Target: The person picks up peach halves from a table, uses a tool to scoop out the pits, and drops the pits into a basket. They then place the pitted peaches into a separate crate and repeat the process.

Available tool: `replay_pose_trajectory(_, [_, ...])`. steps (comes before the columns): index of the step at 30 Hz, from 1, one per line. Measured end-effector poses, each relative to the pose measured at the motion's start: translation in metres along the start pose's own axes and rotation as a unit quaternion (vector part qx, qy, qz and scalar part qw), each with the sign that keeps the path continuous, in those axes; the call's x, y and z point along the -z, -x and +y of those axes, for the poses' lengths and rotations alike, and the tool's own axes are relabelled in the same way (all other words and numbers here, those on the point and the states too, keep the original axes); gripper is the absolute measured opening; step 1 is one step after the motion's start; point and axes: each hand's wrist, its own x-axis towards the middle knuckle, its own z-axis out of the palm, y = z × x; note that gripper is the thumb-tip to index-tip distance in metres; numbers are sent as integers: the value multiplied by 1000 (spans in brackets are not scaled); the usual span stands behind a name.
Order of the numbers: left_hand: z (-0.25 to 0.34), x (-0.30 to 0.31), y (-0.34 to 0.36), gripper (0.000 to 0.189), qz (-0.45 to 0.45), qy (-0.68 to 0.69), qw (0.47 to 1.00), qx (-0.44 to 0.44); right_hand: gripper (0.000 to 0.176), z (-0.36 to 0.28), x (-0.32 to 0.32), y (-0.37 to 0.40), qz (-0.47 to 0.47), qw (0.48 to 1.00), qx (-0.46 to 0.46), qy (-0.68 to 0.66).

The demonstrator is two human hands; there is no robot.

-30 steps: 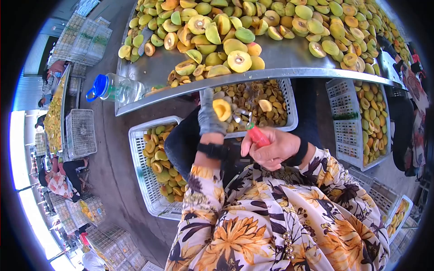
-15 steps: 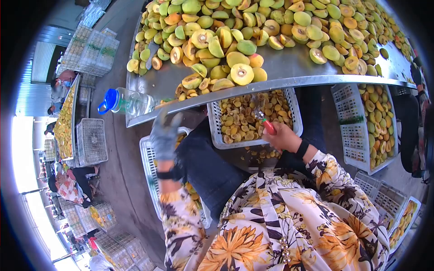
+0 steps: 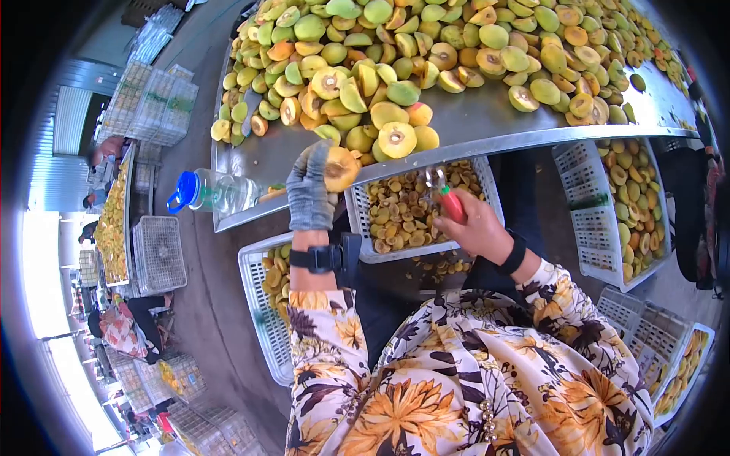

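A grey work glove covers my left hand (image 3: 310,190), whose fingers are closed around a peach half (image 3: 341,169) at the table's front edge. The cut face of the fruit is turned toward me. In my bare right hand (image 3: 480,228) is a red-handled pitting tool (image 3: 452,204); its metal tip points up, just right of the fruit and apart from it. Beneath the tool, a white crate (image 3: 363,242) holds many small cut fruit pieces (image 3: 403,209). Beyond my left hand, halved peaches (image 3: 397,139) are heaped on the metal table (image 3: 471,106).
A clear bottle with a blue lid (image 3: 220,190) lies at the table's left corner. More fruit fills a crate (image 3: 266,323) below my left forearm and another crate (image 3: 589,205) at the right. Stacked crates (image 3: 156,254) and other people stand farther left.
My left hand has moved right and up from over the left crate, and now holds a peach half. The pitting tool in my right hand has risen slightly toward the table edge.
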Motion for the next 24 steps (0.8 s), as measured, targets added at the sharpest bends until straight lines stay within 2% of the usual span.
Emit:
replay_pose_trajectory(2, [4, 0, 23, 40, -140, 31, 990, -5, 42, -14, -10, -14, 65, 993, 97, 13])
replay_pose_trajectory(3, [0, 2, 28, 40, -141, 31, 990, -2, 42, -15, -19, -22, 65, 993, 94, 13])
replay_pose_trajectory(5, [-8, 3, 36, 46, -243, -99, 965, 11, 43, -16, -36, -33, 114, 959, 254, -41])
replay_pose_trajectory(6, [-12, 1, 39, 46, -245, -98, 964, 14, 43, -16, -35, -29, 116, 960, 251, -40])
replay_pose_trajectory(7, [-14, -2, 43, 48, -206, -68, 975, 43, 41, -27, -30, -24, 12, 979, 154, -130])
replay_pose_trajectory(8, [-15, -3, 45, 51, -166, -37, 983, 72, 40, -33, -27, -21, -91, 971, 53, -216])
replay_pose_trajectory(10, [-25, -2, 44, 45, -137, 3, 986, 93, 35, -28, -30, -21, -79, 968, 80, -222])
replay_pose_trajectory(12, [-29, -6, 51, 39, -193, -62, 979, 4, 35, -34, -24, -16, -119, 960, 23, -254])
replay_pose_trajectory(13, [-32, -7, 52, 35, -204, -96, 974, -14, 35, -32, -26, -15, -120, 960, 22, -253])
replay_pose_trajectory(14, [-36, -9, 54, 35, -203, -94, 975, -13, 34, -29, -27, -14, -107, 962, 21, -251])
replay_pose_trajectory(16, [-39, -14, 56, 45, -184, -68, 974, -114, 33, -29, -27, -13, -94, 964, 22, -247])
replay_pose_trajectory(17, [-33, -11, 62, 57, -206, -4, 977, -49, 31, -31, -26, -13, -86, 947, -10, -310])
replay_pose_trajectory(18, [-33, -15, 67, 57, -206, -3, 977, -51, 28, -32, -24, -13, -77, 924, -42, -372])
replay_pose_trajectory(19, [-35, -23, 73, 64, -201, 100, 973, -44, 25, -29, -27, -14, -82, 895, -41, -437])
replay_pose_trajectory(20, [-36, -29, 78, 71, -194, 200, 960, -37, 25, -28, -30, -13, -82, 895, -39, -437])
replay_pose_trajectory(21, [-37, -29, 83, 79, -225, 211, 951, 23, 24, -29, -35, -12, -72, 880, -44, -467])
replay_pose_trajectory(22, [-59, -37, 84, 73, -154, 220, 963, -33, 23, -29, -41, -10, -63, 865, -52, -495])
replay_pose_trajectory(23, [-65, -30, 80, 63, -168, 268, 948, 35, 24, -28, -47, -10, -55, 890, -52, -451])
replay_pose_trajectory(24, [-70, -23, 76, 54, -180, 314, 926, 103, 24, -29, -50, -9, -57, 890, -54, -450])
